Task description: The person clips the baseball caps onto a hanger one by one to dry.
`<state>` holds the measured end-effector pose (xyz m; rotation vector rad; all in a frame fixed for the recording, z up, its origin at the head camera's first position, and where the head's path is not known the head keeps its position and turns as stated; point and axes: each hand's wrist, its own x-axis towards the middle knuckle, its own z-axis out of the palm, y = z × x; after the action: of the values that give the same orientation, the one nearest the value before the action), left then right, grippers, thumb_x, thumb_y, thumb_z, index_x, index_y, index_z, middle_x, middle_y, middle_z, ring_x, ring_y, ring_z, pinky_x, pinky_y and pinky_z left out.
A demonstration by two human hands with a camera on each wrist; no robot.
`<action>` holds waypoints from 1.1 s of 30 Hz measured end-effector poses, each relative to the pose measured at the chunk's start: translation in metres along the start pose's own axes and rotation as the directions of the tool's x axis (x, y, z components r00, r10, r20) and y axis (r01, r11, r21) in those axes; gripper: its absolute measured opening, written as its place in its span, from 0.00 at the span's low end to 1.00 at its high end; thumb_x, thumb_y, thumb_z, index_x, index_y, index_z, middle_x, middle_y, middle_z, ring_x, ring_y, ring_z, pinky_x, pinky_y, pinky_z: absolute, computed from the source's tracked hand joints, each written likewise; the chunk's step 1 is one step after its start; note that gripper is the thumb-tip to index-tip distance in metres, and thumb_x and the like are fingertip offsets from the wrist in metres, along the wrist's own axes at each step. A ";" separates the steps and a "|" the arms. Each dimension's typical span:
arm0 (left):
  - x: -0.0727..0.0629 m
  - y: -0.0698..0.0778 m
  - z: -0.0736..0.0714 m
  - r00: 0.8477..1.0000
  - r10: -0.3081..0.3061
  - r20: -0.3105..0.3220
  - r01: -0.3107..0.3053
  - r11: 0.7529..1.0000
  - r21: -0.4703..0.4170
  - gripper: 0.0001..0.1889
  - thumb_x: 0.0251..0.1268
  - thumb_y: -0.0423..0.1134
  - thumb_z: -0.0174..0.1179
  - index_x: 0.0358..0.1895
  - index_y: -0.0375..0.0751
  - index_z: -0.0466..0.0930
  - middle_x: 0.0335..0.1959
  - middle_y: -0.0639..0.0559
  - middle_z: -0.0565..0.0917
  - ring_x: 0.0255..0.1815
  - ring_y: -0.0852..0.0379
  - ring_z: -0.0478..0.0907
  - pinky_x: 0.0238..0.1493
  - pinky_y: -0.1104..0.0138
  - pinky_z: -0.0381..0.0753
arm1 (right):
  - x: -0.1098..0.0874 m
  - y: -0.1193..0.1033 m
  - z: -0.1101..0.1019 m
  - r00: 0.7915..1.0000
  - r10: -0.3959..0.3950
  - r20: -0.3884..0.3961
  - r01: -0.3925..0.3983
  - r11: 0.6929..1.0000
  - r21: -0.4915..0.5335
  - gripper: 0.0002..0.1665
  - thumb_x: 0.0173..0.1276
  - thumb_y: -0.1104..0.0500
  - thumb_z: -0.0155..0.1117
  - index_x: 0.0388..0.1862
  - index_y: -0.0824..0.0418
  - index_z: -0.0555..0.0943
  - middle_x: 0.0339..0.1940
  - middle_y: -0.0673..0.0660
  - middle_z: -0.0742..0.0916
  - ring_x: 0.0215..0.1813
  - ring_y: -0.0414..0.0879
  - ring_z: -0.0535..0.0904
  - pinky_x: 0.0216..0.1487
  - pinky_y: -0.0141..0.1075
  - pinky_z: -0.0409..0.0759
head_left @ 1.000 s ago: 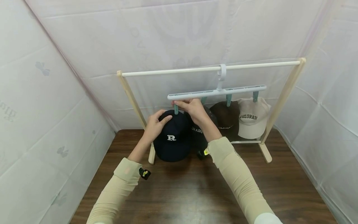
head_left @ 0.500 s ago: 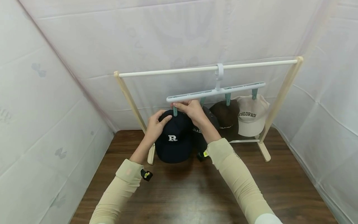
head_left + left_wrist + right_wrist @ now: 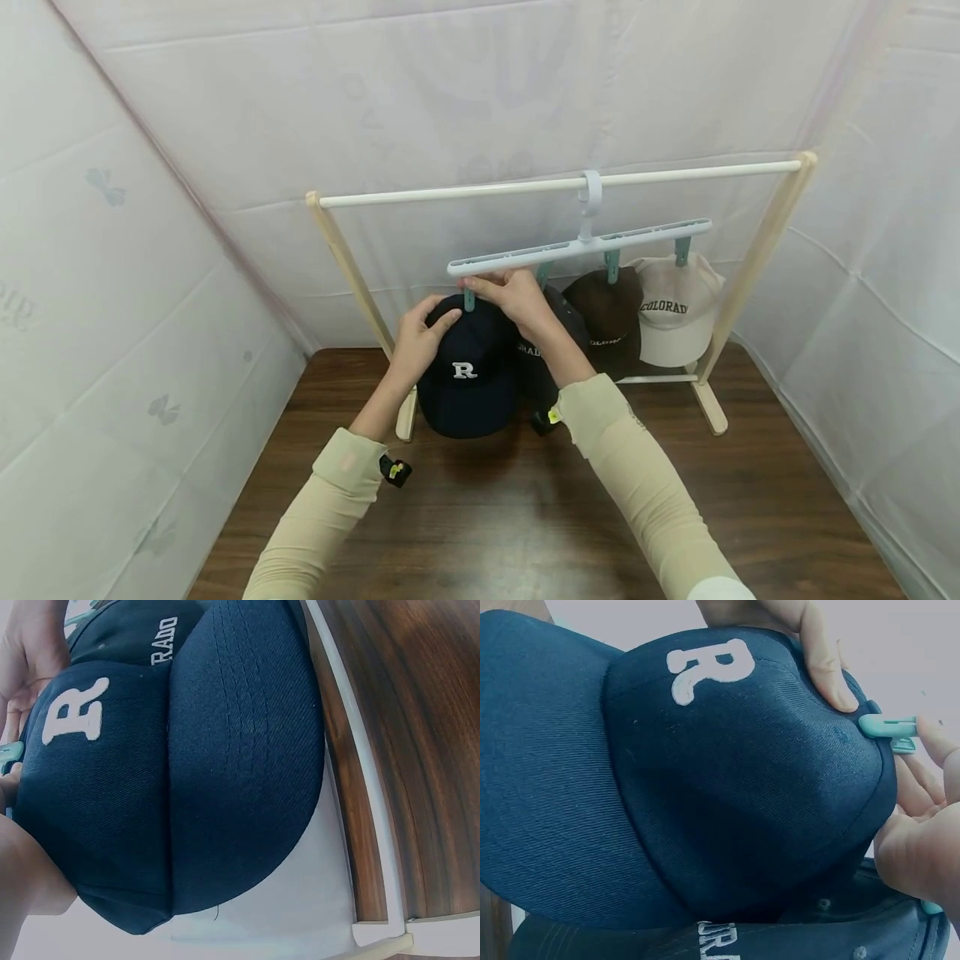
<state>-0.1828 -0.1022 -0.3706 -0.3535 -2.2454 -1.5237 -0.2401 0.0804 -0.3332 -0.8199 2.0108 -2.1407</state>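
A navy baseball cap (image 3: 467, 404) with a white letter R hangs below the left end of a pale blue hanger (image 3: 517, 256). My left hand (image 3: 415, 337) grips the cap's crown, its thumb on the front near the top. My right hand (image 3: 525, 302) pinches a teal clip (image 3: 891, 726) at the hanger's left end. In the right wrist view the clip's tip lies over the top edge of the cap. Behind my right wrist hangs a dark cap (image 3: 529, 362), partly hidden. Further right hang a brown cap (image 3: 604, 312) and a cream cap (image 3: 677, 312), both under clips.
The hanger hooks over the white rod (image 3: 465, 192) of a wooden-legged rack. This rack's right leg (image 3: 757, 267) stands beside the cream cap. Beneath is a dark wood table (image 3: 487, 525), with white cloth walls (image 3: 112, 317) around it.
The hanger has tilted slightly, its left end dropping and its right end rising, then stayed there. The navy cap sits slightly lower. Both hands keep their holds.
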 end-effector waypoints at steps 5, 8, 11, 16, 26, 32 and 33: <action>0.001 -0.006 -0.001 1.000 0.014 -0.006 -0.015 1.000 -0.007 0.13 0.72 0.42 0.65 0.52 0.38 0.85 0.47 0.43 0.86 0.44 0.54 0.82 0.45 0.67 0.79 | -0.004 0.001 0.000 1.000 0.019 -0.013 -0.019 0.997 -0.077 0.19 0.73 0.52 0.68 0.56 0.62 0.86 0.50 0.60 0.90 0.62 0.45 0.81 0.70 0.41 0.72; 0.002 -0.007 -0.001 0.999 0.034 -0.008 -0.034 0.999 0.002 0.13 0.71 0.44 0.66 0.50 0.38 0.84 0.46 0.44 0.86 0.43 0.53 0.82 0.45 0.66 0.79 | -0.007 0.000 0.001 0.999 0.034 -0.033 -0.038 0.991 -0.126 0.21 0.73 0.48 0.68 0.56 0.60 0.87 0.52 0.55 0.90 0.65 0.44 0.78 0.72 0.44 0.69; 0.002 -0.007 -0.001 0.999 0.043 -0.007 -0.043 0.999 0.022 0.14 0.71 0.44 0.66 0.50 0.39 0.84 0.46 0.45 0.86 0.44 0.52 0.82 0.46 0.62 0.80 | -0.011 -0.001 0.000 0.998 0.059 -0.038 -0.065 0.982 -0.176 0.25 0.73 0.45 0.68 0.61 0.58 0.84 0.58 0.53 0.88 0.68 0.46 0.76 0.72 0.48 0.68; 0.004 -0.006 -0.003 0.999 0.046 -0.022 -0.044 0.994 0.105 0.16 0.72 0.47 0.65 0.54 0.41 0.82 0.50 0.47 0.84 0.51 0.50 0.79 0.52 0.55 0.77 | -0.018 0.000 -0.001 0.998 0.050 -0.049 -0.060 0.968 -0.243 0.28 0.75 0.46 0.65 0.70 0.54 0.77 0.66 0.54 0.83 0.71 0.49 0.74 0.71 0.47 0.70; -0.004 -0.006 -0.011 0.986 0.146 -0.086 -0.116 0.952 0.282 0.21 0.74 0.39 0.63 0.66 0.39 0.76 0.63 0.42 0.77 0.64 0.41 0.65 0.64 0.47 0.65 | -0.048 0.012 -0.013 0.991 -0.131 -0.011 0.125 0.963 -0.238 0.24 0.81 0.54 0.57 0.72 0.59 0.74 0.66 0.55 0.83 0.68 0.47 0.77 0.69 0.42 0.73; -0.012 -0.001 -0.010 0.944 0.324 -0.063 -0.272 0.872 0.407 0.25 0.72 0.31 0.62 0.70 0.35 0.70 0.68 0.38 0.72 0.70 0.38 0.62 0.70 0.46 0.60 | -0.074 0.017 -0.024 0.985 -0.172 -0.029 0.154 0.933 -0.327 0.21 0.81 0.55 0.57 0.69 0.55 0.78 0.64 0.53 0.84 0.66 0.46 0.79 0.66 0.41 0.75; -0.014 0.001 -0.010 0.934 0.353 -0.053 -0.298 0.851 0.433 0.26 0.72 0.30 0.62 0.71 0.35 0.70 0.68 0.38 0.72 0.70 0.37 0.62 0.71 0.46 0.60 | -0.079 0.018 -0.026 0.984 -0.174 -0.030 0.153 0.924 -0.351 0.20 0.81 0.55 0.57 0.68 0.55 0.78 0.63 0.52 0.84 0.65 0.45 0.80 0.65 0.41 0.76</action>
<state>-0.1680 -0.1110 -0.3733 -0.4606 -2.1953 -0.8372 -0.1896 0.1347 -0.3752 -1.0110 2.4805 -1.9321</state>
